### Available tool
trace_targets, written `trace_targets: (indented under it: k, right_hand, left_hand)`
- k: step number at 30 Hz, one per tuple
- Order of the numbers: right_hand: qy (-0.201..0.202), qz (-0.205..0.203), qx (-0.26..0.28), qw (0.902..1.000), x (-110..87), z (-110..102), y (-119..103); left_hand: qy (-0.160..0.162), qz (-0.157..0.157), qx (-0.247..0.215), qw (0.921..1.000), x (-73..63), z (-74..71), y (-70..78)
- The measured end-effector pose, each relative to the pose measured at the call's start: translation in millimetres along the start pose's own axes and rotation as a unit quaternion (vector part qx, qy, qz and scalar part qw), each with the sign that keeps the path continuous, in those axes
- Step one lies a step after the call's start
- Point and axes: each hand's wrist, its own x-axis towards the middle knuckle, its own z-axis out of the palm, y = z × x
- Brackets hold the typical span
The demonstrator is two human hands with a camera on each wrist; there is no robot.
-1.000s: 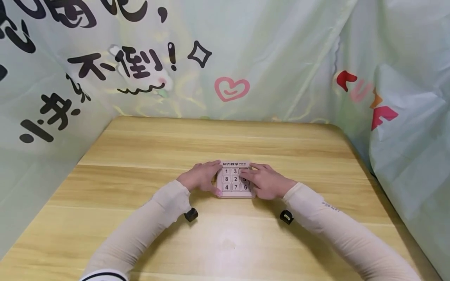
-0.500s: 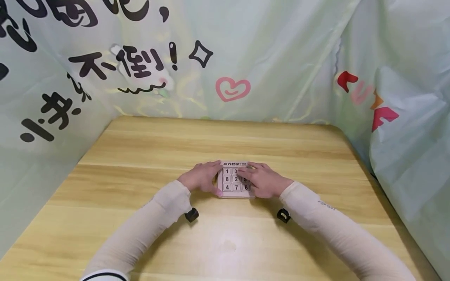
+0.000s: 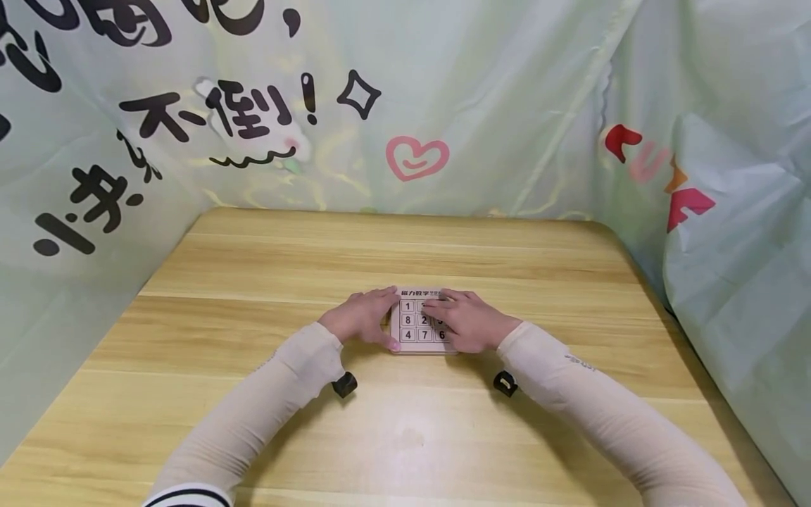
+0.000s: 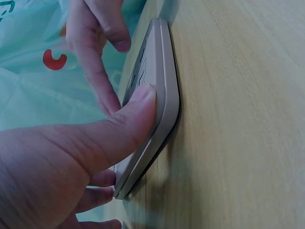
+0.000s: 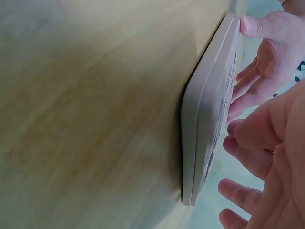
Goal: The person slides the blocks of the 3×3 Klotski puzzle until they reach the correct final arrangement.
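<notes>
A pale pink number sliding puzzle (image 3: 408,327) lies flat on the table, with black digits on square tiles. My left hand (image 3: 366,318) holds its left side, the thumb pressing the near corner and the fingers along the far left edge. In the left wrist view, the thumb (image 4: 138,102) rests on the puzzle's rim. My right hand (image 3: 474,322) lies over the right part, a fingertip on the top middle tile, partly hiding the 3 and the right column. The right wrist view shows the right fingers (image 5: 252,155) loosely bent above the puzzle's face.
The wood-grain table (image 3: 405,429) extends around the puzzle on all sides. A pale green printed curtain (image 3: 507,105) hangs behind it and at both sides. Black wrist cameras (image 3: 345,385) hang below both sleeves.
My right hand has moved left across the puzzle, its fingertips going from the right column to the top middle tile. The left hand stays in place on the left edge.
</notes>
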Motion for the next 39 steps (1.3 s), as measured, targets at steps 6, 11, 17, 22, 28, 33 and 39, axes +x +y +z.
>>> trace_targets:
  k: [6, 11, 17, 22, 28, 33, 39]
  right_hand:
    - [-0.011, -0.003, -0.003, 0.9999, 0.0, 2.0, 1.1]
    - [-0.004, -0.003, -0.005, 1.0000, 0.5, 2.8, 1.6]
    - [-0.005, 0.002, -0.013, 0.9999, 1.4, 3.6, 2.4]
    - [-0.005, 0.004, -0.015, 0.9999, 0.9, 3.4, 3.0]
    - [-0.019, 0.017, -0.009, 0.9997, -1.4, 3.1, 4.8]
    - [-0.020, 0.026, 0.004, 0.9994, -4.5, 2.6, 7.5]
    - [-0.016, 0.023, -0.003, 0.9996, -9.1, 1.4, 10.2]
  left_hand:
    - [0.003, 0.001, -0.001, 1.0000, 0.3, 0.6, 0.1]
    - [0.003, 0.000, 0.000, 1.0000, 0.6, 1.1, -0.1]
    - [-0.001, -0.002, 0.000, 1.0000, -0.1, -0.2, 1.0]
    - [-0.002, -0.001, 0.002, 1.0000, 0.5, -0.1, 0.8]
    - [-0.003, 0.001, -0.002, 1.0000, 0.8, 0.2, 0.6]
    - [-0.004, 0.001, -0.002, 1.0000, 0.2, -0.4, 0.9]
    - [-0.007, -0.003, -0.001, 1.0000, -0.6, -1.6, 1.4]
